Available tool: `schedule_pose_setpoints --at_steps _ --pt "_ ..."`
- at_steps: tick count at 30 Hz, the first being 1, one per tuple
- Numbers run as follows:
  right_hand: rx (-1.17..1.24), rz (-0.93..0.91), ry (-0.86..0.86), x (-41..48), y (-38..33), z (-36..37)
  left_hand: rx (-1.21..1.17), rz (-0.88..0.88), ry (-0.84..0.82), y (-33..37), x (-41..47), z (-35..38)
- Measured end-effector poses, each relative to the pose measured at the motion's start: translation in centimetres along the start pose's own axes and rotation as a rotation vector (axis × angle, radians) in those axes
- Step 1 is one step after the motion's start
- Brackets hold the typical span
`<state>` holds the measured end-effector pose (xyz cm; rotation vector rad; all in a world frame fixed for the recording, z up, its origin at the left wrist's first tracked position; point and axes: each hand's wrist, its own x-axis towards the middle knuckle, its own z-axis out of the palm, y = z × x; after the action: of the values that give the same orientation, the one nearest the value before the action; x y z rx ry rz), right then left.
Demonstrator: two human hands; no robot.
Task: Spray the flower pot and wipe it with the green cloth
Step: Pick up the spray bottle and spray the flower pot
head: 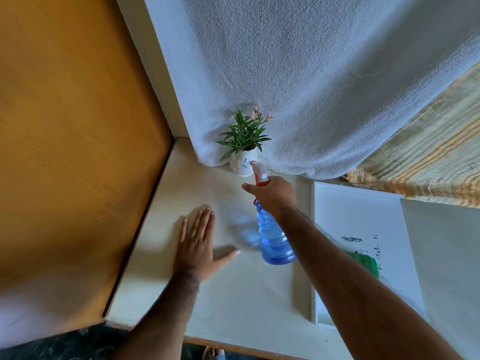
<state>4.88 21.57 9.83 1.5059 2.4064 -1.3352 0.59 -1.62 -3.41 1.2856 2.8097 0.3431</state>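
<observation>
A small white flower pot with blue marks holds a green plant with pink blooms and stands at the back of the cream table. My right hand grips the neck of a blue spray bottle, lifted off the table; its white and red nozzle sits right in front of the pot. My left hand lies flat on the table, fingers spread, holding nothing. The green cloth lies on a white board to the right, partly hidden behind my right forearm.
A white board with dark print lies on the table's right side. A white textured sheet hangs behind the pot, with striped yellow fabric at the right. An orange wooden panel borders the table's left edge.
</observation>
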Motion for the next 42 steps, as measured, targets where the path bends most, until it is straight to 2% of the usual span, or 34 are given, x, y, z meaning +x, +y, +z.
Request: schedule_pose_setpoints --at_steps 7,16,21,24,32,42 --pt "0.106 -0.053 0.123 -0.9 0.9 -1.1 -0.013 -0.009 -0.023 -0.1 0.0 -0.2" --pt "0.518 -0.361 0.441 -4.1 1.1 -8.7 -0.009 -0.007 -0.028 0.0 -0.1 -0.3" --pt "0.554 -0.438 0.644 -3.4 3.8 -12.6 -0.011 -0.017 -0.077 0.1 -0.1 -0.5" --pt "0.528 -0.423 0.725 -2.5 5.7 -14.1 -0.013 -0.014 -0.081 0.0 -0.1 -0.3" --pt "0.43 -0.38 0.729 -0.8 11.3 -14.4 0.011 0.005 -0.053 0.2 0.1 0.1" --pt "0.487 -0.386 0.703 0.1 13.7 -13.4 0.045 0.015 -0.075 0.0 0.2 0.1"
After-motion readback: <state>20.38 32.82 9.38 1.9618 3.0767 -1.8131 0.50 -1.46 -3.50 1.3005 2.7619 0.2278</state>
